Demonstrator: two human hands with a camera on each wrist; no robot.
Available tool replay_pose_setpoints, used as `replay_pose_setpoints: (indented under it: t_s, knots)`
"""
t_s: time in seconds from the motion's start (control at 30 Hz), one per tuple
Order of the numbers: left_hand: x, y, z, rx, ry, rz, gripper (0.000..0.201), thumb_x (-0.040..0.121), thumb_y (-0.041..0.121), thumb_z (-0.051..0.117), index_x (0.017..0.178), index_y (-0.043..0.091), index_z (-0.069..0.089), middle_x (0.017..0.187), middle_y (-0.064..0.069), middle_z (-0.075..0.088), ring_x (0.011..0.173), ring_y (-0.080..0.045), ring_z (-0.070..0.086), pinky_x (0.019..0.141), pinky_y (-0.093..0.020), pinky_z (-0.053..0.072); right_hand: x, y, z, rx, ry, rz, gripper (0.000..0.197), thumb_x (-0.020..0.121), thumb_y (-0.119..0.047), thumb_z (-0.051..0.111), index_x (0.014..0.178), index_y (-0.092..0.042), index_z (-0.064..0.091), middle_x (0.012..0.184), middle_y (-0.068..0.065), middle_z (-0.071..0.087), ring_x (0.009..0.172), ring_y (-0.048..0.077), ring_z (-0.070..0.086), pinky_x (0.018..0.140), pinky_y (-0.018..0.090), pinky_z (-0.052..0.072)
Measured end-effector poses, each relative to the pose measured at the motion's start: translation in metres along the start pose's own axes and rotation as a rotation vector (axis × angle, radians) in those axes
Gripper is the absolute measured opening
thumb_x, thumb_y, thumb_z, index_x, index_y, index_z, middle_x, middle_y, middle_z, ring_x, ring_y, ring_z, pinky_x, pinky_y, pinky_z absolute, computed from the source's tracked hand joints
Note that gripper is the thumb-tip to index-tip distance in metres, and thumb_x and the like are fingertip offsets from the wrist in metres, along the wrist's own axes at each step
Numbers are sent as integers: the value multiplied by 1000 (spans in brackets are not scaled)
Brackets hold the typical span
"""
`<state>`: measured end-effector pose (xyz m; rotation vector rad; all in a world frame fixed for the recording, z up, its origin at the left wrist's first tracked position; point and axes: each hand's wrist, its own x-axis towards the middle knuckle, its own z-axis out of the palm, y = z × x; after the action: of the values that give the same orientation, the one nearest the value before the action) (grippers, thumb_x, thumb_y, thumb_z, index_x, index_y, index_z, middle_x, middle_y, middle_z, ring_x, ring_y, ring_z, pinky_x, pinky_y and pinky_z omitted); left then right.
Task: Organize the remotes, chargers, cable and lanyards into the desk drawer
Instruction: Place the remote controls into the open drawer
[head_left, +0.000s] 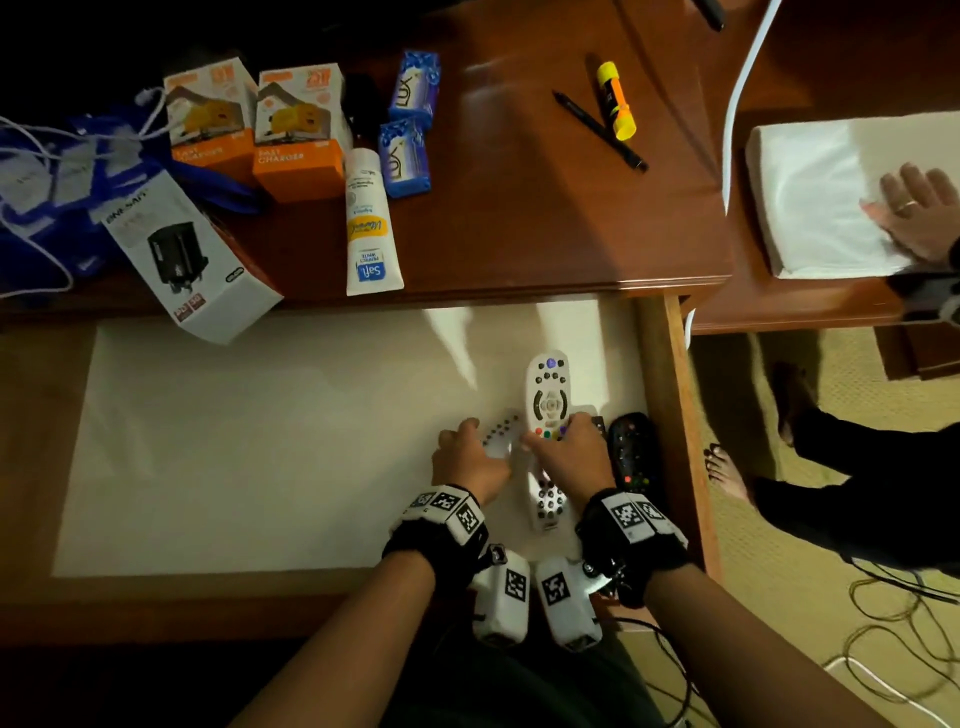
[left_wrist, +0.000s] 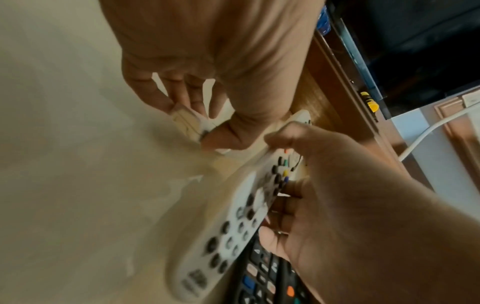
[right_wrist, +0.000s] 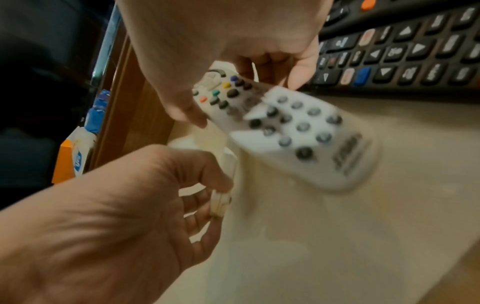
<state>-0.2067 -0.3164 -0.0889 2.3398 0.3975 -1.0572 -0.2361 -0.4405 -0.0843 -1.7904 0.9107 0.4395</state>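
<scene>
The open desk drawer has a pale liner. At its right end my right hand grips a large white remote by its middle; the right wrist view shows it blurred and tilted. My left hand pinches a slim white remote by its edges. A black remote lies against the drawer's right wall, another black one partly under my right hand. Two orange charger boxes, a white charger box and blue lanyards sit on the desk's left side.
Two blue soap boxes, a white tube, a black pen and a yellow highlighter lie on the desk. A white cable runs down its right edge. Another person's hand rests on a white pad; their feet stand at right.
</scene>
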Motion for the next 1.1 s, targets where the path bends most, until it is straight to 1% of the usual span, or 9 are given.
replay_pose_setpoints:
  t_s: [0.13, 0.23, 0.37, 0.5, 0.63, 0.77, 0.87, 0.93, 1.1]
  knots:
    - [3, -5, -3, 77, 35, -28, 78, 76, 19, 67, 143, 24, 26, 135, -14, 33, 122, -34, 43, 102, -39, 42, 8, 1, 3, -259, -148, 80, 51, 65, -24, 80, 105, -6, 54, 99, 7, 65, 87, 22, 62, 62, 25, 48]
    - [0, -6, -1, 164, -17, -13, 92, 76, 16, 68, 146, 34, 12, 136, -12, 28, 121, -34, 43, 98, -39, 43, 7, 1, 6, -368, -160, 0, 78, 67, -21, 80, 126, -11, 31, 112, 12, 61, 98, 28, 61, 71, 29, 47]
    - [-2, -5, 2, 248, -74, 22, 98, 78, 18, 67, 145, 45, 1, 133, -10, 23, 106, -33, 53, 87, -40, 51, 7, 2, 10, -512, -168, -104, 114, 72, -21, 77, 149, -27, -6, 110, 13, 66, 93, 28, 65, 71, 28, 45]
    - [-4, -2, 4, 291, -85, 50, 90, 81, 19, 66, 145, 44, 7, 136, -11, 23, 107, -35, 54, 88, -40, 50, 10, 3, 12, -588, -195, -137, 113, 75, -24, 73, 147, -38, -13, 101, 11, 68, 78, 22, 60, 68, 27, 47]
    - [-3, 0, 7, 295, -102, 82, 86, 81, 24, 68, 144, 38, 11, 137, -13, 26, 113, -37, 51, 92, -41, 46, 12, 1, 11, -627, -194, -149, 112, 74, -26, 75, 147, -40, -9, 102, 11, 65, 88, 27, 64, 73, 33, 53]
    - [-4, -1, 8, 309, -121, 94, 83, 84, 26, 65, 146, 34, 10, 142, -13, 26, 117, -35, 50, 95, -41, 45, 12, -3, 9, -775, -188, -184, 113, 74, -32, 76, 148, -33, -9, 97, 11, 66, 86, 28, 64, 71, 36, 54]
    - [-5, -2, 7, 337, -140, 101, 81, 84, 24, 63, 146, 35, 12, 141, -11, 29, 121, -35, 47, 97, -40, 44, 14, -5, 5, -882, -168, -222, 106, 74, -36, 76, 146, -31, -2, 95, 8, 68, 83, 29, 65, 65, 35, 50]
    - [-5, -2, 6, 368, -150, 116, 77, 84, 22, 63, 144, 37, 18, 139, -11, 33, 121, -35, 47, 96, -40, 45, 15, -7, 1, -913, -140, -236, 96, 76, -28, 73, 145, -31, 5, 92, 8, 66, 83, 30, 64, 62, 34, 48]
    - [-3, 3, 5, 420, -193, 150, 66, 81, 27, 64, 138, 37, 32, 131, -11, 45, 116, -34, 51, 93, -39, 48, 16, -8, -8, -902, -140, -231, 88, 71, -24, 78, 134, -30, 17, 78, 5, 51, 77, 31, 61, 60, 35, 47]
